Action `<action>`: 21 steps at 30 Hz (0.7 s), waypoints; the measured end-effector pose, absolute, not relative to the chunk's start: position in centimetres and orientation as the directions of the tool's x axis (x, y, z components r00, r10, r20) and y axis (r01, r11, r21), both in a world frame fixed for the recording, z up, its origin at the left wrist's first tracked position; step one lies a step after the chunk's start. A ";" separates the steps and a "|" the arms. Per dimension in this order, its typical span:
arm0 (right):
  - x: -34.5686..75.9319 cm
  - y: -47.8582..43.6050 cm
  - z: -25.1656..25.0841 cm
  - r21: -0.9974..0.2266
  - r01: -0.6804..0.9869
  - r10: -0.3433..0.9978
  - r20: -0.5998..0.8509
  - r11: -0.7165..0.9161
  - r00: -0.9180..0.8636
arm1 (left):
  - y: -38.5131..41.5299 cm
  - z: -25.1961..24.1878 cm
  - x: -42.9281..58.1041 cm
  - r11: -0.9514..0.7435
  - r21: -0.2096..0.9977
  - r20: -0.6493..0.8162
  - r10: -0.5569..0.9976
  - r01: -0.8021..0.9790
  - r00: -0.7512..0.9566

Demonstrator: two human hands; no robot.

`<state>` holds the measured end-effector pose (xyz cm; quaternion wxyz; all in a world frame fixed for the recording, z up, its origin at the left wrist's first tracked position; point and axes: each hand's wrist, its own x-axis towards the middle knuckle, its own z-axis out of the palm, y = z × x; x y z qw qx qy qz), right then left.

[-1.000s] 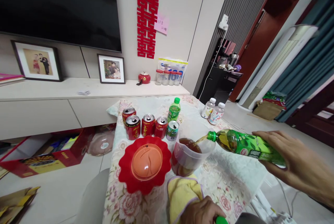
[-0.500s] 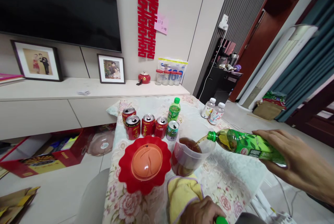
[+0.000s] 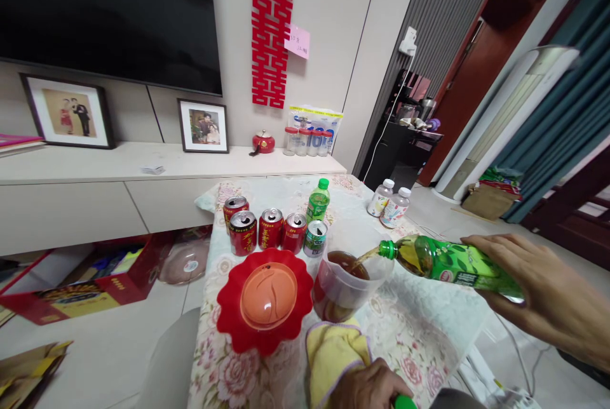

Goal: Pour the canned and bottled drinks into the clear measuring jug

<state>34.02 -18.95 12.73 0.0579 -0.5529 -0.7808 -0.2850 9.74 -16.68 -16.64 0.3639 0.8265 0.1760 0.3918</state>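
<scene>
My right hand [image 3: 548, 288] grips a green tea bottle [image 3: 460, 263] tilted on its side, mouth pointing left. A thin brown stream runs from its neck into a translucent plastic pitcher [image 3: 328, 298] partly filled with brown liquid. At the bottom edge, my left hand [image 3: 369, 387] is closed, with a green bottle cap [image 3: 405, 402] at its fingertips. That hand lies against a folded yellow cloth [image 3: 333, 352] in front of the pitcher. To the pitcher's left is a red scalloped dish [image 3: 231, 304] with an orange centre.
Several opened red cans [image 3: 243, 234] and a green-and-silver can [image 3: 315, 241] stand behind the dish. Beyond them is an upright green bottle [image 3: 318, 201]. Two white-capped bottles [image 3: 394, 209] occupy the far right of the flowered tablecloth [image 3: 236, 374].
Tea keeps streaming from the bottle, landing slightly further left in the pitcher. Both hands stay nearly where they were.
</scene>
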 end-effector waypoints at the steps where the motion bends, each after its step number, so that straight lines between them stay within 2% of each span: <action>1: 34.0 -19.0 12.7 0.372 0.900 0.834 0.404 0.225 -0.376 | -16.7 -16.7 9.8 -0.669 0.743 0.519 0.573 -0.003 0.634; 6: 33.9 -19.0 12.7 0.347 0.916 0.847 0.409 0.200 -0.340 | -16.7 -17.1 9.9 -0.645 0.764 0.509 0.579 -0.025 0.637; 13: 34.1 -18.6 13.1 0.464 0.853 0.826 0.366 0.238 -0.429 | -16.7 -16.7 9.6 -0.649 0.761 0.508 0.578 -0.018 0.638; 21: 34.2 -18.8 13.2 0.429 0.875 0.842 0.365 0.226 -0.396 | -16.8 -16.5 9.7 -0.686 0.728 0.550 0.579 -0.006 0.602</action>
